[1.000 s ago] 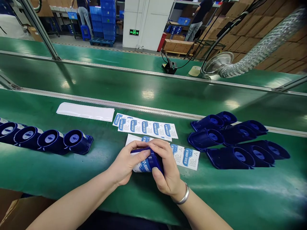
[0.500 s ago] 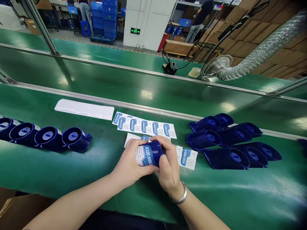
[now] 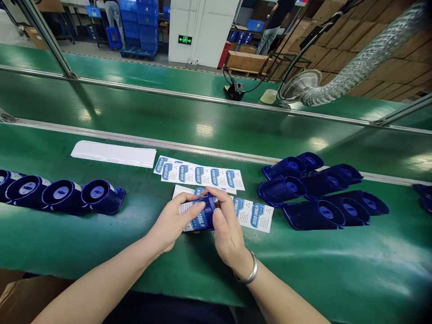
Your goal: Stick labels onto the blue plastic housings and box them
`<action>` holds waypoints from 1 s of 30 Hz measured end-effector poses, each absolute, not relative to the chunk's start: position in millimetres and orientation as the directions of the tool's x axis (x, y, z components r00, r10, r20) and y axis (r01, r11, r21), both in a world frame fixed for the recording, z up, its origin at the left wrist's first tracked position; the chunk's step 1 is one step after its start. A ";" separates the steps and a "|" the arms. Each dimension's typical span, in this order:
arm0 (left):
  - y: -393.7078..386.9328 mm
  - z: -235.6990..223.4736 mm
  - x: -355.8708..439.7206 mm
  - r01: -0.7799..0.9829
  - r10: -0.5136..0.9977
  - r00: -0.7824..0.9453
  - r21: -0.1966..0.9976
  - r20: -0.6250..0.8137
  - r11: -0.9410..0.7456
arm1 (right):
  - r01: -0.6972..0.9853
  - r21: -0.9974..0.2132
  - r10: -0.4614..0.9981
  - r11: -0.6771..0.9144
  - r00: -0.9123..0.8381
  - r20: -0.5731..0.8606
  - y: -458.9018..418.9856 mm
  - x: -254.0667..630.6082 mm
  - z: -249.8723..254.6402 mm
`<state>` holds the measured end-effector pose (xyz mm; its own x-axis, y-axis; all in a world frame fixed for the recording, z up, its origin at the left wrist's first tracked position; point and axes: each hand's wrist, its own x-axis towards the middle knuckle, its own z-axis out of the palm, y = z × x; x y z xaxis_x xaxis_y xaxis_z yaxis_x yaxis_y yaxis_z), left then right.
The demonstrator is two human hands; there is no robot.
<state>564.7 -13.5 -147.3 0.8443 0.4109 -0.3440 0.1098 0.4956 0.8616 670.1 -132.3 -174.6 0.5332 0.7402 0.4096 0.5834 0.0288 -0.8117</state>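
Note:
In front of me my left hand (image 3: 170,220) is wrapped around a dark blue plastic cup-shaped housing (image 3: 209,218), its thumb lying across the blue-and-white label. My right hand (image 3: 228,234) is closed around the housing's right end, fingers at the rim and thumb alongside. The housing lies on its side between both hands, partly hidden by the fingers. Just beyond and to the right of it, a strip of printed labels (image 3: 254,213) rests on the green table. Farther back is another label strip (image 3: 202,176).
At left, several similar housings (image 3: 98,192) stand in a row. More blue housings (image 3: 313,215) are grouped at right. A white paper strip (image 3: 113,153) lies at back left, near a metal rail (image 3: 189,147). Beyond are a silver duct (image 3: 364,63) and a person (image 3: 275,27).
My left thumb has moved from the housing's near side up onto its label. The housing has turned, bringing the label print toward me. The whole view has shifted slightly.

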 end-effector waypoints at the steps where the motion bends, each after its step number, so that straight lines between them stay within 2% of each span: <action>1: -14.0 -147.4 564.8 0.116 0.416 0.842 0.867 -0.344 0.484 | 0.577 -0.816 0.735 0.022 0.544 0.405 -131.4 669.4 -174.5; 8: -14.3 -150.3 565.5 0.157 0.469 0.830 0.934 -0.300 0.320 | 0.531 -0.848 0.714 -0.013 0.598 0.364 -127.4 668.7 -174.3; 13: -14.3 -155.5 566.5 0.211 0.554 0.806 0.976 -0.209 0.061 | 0.438 -0.898 0.723 -0.046 0.635 0.272 -128.2 671.1 -175.4; 15: -14.0 -156.0 566.9 0.221 0.570 0.800 0.975 -0.185 0.006 | 0.396 -0.916 0.727 -0.065 0.648 0.228 -128.3 672.6 -174.8; 18: -12.9 -154.3 566.9 0.228 0.544 0.812 0.973 -0.210 0.035 | 0.348 -0.931 0.729 -0.113 0.665 0.160 -127.9 674.5 -171.7; 21: -11.8 -151.1 565.7 0.191 0.444 0.851 0.953 -0.279 0.233 | 0.353 -0.922 0.735 -0.158 0.666 0.129 -127.9 673.8 -168.4; 24: -11.2 -149.6 564.6 0.187 0.401 0.847 0.902 -0.348 0.389 | 0.429 -0.889 0.753 -0.158 0.635 0.172 -128.4 671.1 -168.3; 27: -11.0 -150.9 564.9 0.182 0.432 0.841 0.922 -0.326 0.342 | 0.455 -0.877 0.748 -0.155 0.634 0.197 -129.0 669.8 -169.8; 30: -11.6 -153.5 565.8 0.195 0.468 0.837 0.953 -0.285 0.232 | 0.397 -0.903 0.740 -0.164 0.655 0.154 -129.2 671.6 -169.3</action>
